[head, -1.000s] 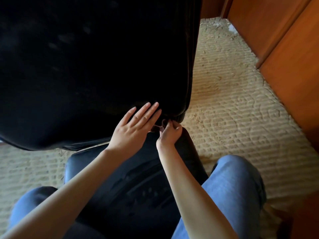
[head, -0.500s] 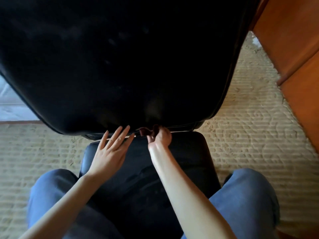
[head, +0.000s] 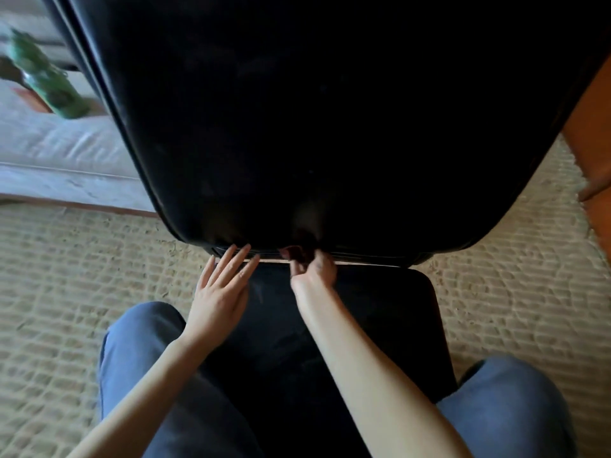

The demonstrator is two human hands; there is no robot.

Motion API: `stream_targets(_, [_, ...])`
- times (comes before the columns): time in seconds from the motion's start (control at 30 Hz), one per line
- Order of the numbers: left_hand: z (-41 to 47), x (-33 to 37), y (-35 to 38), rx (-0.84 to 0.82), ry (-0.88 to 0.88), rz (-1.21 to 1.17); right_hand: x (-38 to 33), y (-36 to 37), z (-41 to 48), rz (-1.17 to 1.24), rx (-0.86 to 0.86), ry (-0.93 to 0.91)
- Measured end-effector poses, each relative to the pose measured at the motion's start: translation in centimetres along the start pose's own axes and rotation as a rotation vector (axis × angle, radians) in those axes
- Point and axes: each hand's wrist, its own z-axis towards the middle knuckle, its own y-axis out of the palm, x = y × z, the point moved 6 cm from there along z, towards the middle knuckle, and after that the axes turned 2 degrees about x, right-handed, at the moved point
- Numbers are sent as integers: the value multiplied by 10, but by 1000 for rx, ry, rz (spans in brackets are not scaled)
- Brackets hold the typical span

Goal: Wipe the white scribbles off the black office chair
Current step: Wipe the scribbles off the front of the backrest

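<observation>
Right hand [head: 312,271] pinches dark cloth [head: 295,252] at bottom edge of chair back [head: 330,127]; left hand [head: 221,289] flat alongside, probably bracing

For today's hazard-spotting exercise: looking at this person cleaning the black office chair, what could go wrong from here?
The fingers of the left hand lie at the gap between backrest and seat; if the backrest tilts, they could get pinched. The right hand pinches a small dark object, too dim to identify, at the backrest's lower edge; it might slip into that gap.
</observation>
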Motion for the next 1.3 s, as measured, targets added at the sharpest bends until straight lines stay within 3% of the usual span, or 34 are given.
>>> stream_targets(0.13, [-9, -28, -23, 129, -140, -84, 51, 24, -18, -5, -136, 161])
stream_targets(0.27, [-11, -37, -27, 212, -224, -195, -14, -4, 7, 117, -172, 79])
stream_targets(0.4, [-11, -42, -36, 394, -425, -342, -71, -36, 10, 207, -89, 11])
stream_targets(0.57, [-9, -59, -34, 520, -745, -566, 9, 11, -16, 89, -184, 46])
stream_targets(0.67, [-4, -60, -36, 532, -777, -593, 68, 31, -26, -21, -213, 130])
stream_targets(0.77, [-1, -69, -36, 532, -822, -628, 80, 36, -32, -88, -232, 141])
stream_targets(0.87, [4, -78, -36, 479, -790, -688, 43, 15, -12, -106, -130, 71])
stream_targets(0.97, [5, -83, -41, 439, -785, -715, -20, -12, 18, 78, 29, -35])
stream_targets(1.03, [5, -86, -45, 422, -766, -712, -33, -22, 33, -32, 74, -133])
stream_targets(1.1, [4, -88, -46, 423, -758, -741, -9, 6, 22, -384, -230, -256])
stream_targets(1.17, [4, -87, -46, 420, -761, -750, 62, 26, 7, -579, -416, -126])
stream_targets(1.27, [4, -90, -46, 408, -775, -751, 143, 65, -25, -197, -396, 224])
stream_targets(1.3, [4, -92, -47, 404, -779, -741, 152, 75, -29, -245, -379, 152])
